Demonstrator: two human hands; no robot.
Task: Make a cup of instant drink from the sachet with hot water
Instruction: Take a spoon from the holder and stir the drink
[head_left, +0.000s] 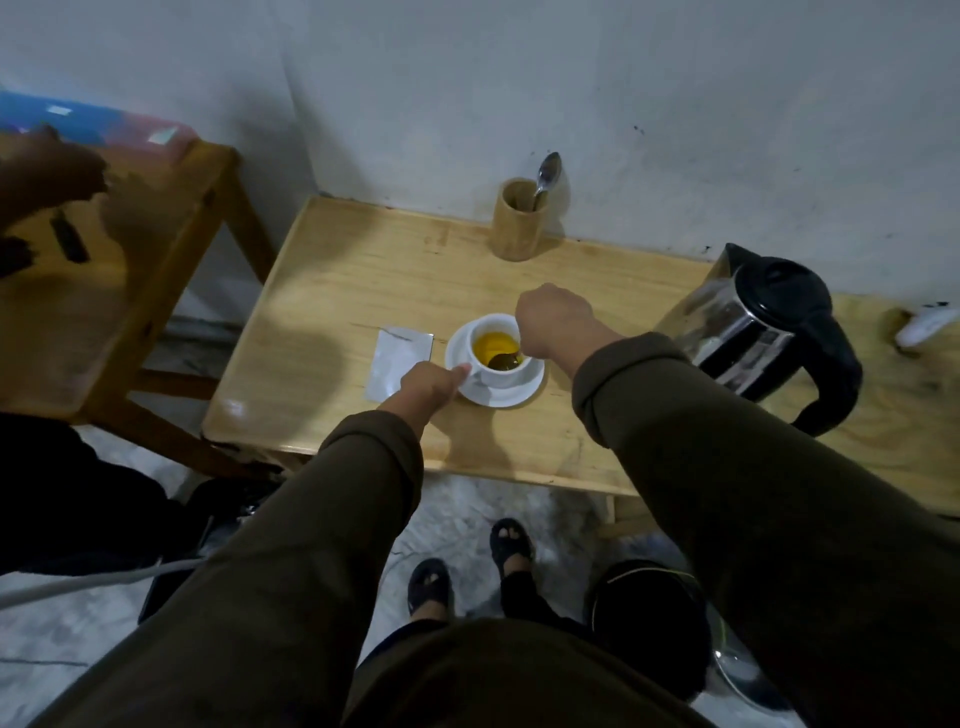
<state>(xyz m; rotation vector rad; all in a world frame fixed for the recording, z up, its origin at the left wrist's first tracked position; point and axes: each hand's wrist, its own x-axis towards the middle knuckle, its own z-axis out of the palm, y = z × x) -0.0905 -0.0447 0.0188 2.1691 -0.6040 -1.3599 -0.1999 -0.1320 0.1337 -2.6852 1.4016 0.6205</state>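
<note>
Wooden table (363, 270) by wall: right hand (558, 325) clamped on spoon (506, 359) in yellow drink, left hand (428, 387) pinching cup (496, 364) handle on saucer (511, 396); sachet (397, 358) beside, kettle (763, 332) right.

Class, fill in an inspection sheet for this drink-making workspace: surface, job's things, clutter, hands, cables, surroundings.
Surface: wooden table, against the wall.
Job's things: white cup of yellow drink on a saucer; sachet flat beside it; kettle on the table.
Clutter: wooden holder with a spare spoon.
Hands: left hand at the cup; right hand holding a spoon in the cup.
Cables: pale cable on the floor.
Surroundings: wooden chair, grey wall.
</note>
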